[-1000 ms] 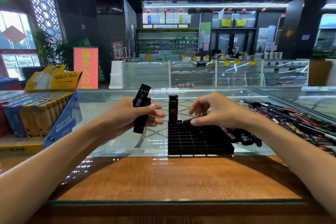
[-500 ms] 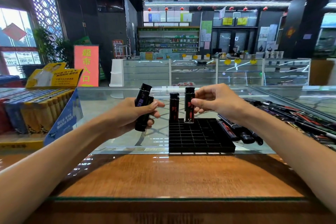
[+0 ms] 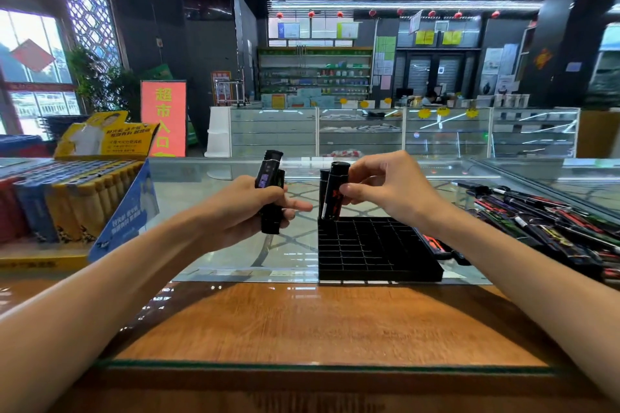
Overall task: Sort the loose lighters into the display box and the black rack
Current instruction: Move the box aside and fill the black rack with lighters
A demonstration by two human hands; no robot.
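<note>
The black rack, a grid of small cells, lies on the glass counter. One black lighter stands upright in its far left corner. My right hand pinches a black lighter with red print, tilted, its base at the rack's far left edge beside the standing one. My left hand grips two black lighters, one with purple print, left of the rack. The display box with yellow, blue and red lighters sits at the far left.
A heap of loose black lighters lies on the glass at the right, and a few more lie against the rack's right side. The wooden counter edge runs in front. More glass showcases stand behind.
My right hand picked a lighter up off the rack, raised it upright, and has now carried it left and tilted it next to the standing lighter. My left hand stays in place.
</note>
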